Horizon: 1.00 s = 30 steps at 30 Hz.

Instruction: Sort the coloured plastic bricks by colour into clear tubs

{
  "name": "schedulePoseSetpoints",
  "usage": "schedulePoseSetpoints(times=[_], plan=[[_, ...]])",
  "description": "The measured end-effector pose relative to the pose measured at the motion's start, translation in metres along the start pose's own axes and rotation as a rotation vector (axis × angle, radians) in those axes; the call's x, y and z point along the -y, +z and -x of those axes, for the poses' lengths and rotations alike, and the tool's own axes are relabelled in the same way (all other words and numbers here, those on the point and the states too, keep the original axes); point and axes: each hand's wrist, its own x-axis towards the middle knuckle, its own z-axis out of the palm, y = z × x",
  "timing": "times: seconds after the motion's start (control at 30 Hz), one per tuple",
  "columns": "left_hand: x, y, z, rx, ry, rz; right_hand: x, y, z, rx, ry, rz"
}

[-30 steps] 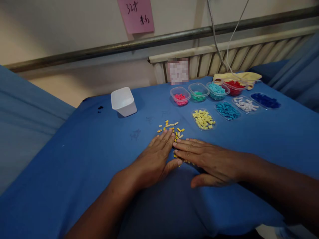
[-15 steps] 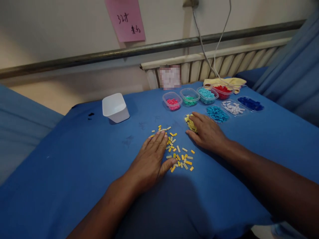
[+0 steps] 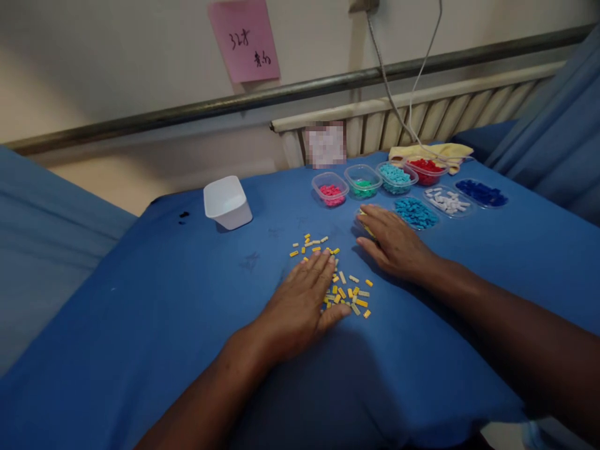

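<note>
My left hand (image 3: 300, 300) lies flat with its fingers stretched out over loose yellow and pale-yellow toy building bricks (image 3: 360, 303) scattered on the blue cloth. Its palm and fingers hide some of them. Over a small clear tub of yellow bricks (image 3: 368, 231) rests my right hand (image 3: 391, 240), palm down, thumb apart from the fingers. That tub is mostly covered, so I cannot tell how firmly the fingers touch it or the bricks inside.
An open white bin (image 3: 229, 209) stands at back left. Clear tubs hold pink bricks (image 3: 332, 195), green bricks (image 3: 364, 189), light-blue bricks (image 3: 394, 175), red bricks (image 3: 425, 170), blue bricks (image 3: 416, 214), white bricks (image 3: 447, 201) and dark-blue bricks (image 3: 482, 192). A yellow cloth (image 3: 457, 151) lies behind.
My left hand has slid right, further over the loose bricks, uncovering some at its upper left. My right hand now covers more of the yellow bricks' tub. The view has shifted slightly.
</note>
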Motion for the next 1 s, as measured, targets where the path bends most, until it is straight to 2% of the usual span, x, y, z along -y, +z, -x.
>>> schedulePoseSetpoints(times=[0.07, 0.17, 0.3, 0.43, 0.6, 0.7, 0.8, 0.9, 1.0], plan=[[-0.01, 0.002, 0.002, 0.007, 0.077, 0.016, 0.015, -0.004, 0.001, 0.014, -0.12, -0.093], [-0.019, 0.004, 0.005, 0.026, 0.147, 0.026, 0.034, -0.005, 0.004, 0.14, -0.272, -0.225], [-0.017, 0.0, 0.008, 0.027, 0.152, 0.039, 0.041, -0.001, 0.008, 0.333, -0.32, -0.287], [-0.001, -0.006, 0.011, 0.023, 0.058, 0.01, 0.037, -0.005, 0.009, 0.326, -0.299, -0.288], [0.024, -0.016, 0.015, -0.034, -0.086, -0.043, 0.038, -0.02, 0.012, 0.293, -0.404, -0.33], [0.035, -0.019, 0.016, -0.091, -0.158, -0.053, 0.039, -0.024, 0.015, 0.255, -0.42, -0.341], [0.044, -0.016, 0.011, -0.106, -0.209, -0.058, 0.041, -0.024, 0.017, 0.273, -0.442, -0.345], [0.051, -0.008, 0.003, -0.093, -0.244, -0.064, 0.044, -0.024, 0.02, 0.374, -0.5, -0.365], [0.054, -0.003, -0.006, -0.156, -0.3, -0.077, 0.048, -0.027, 0.024, 0.391, -0.515, -0.401]])
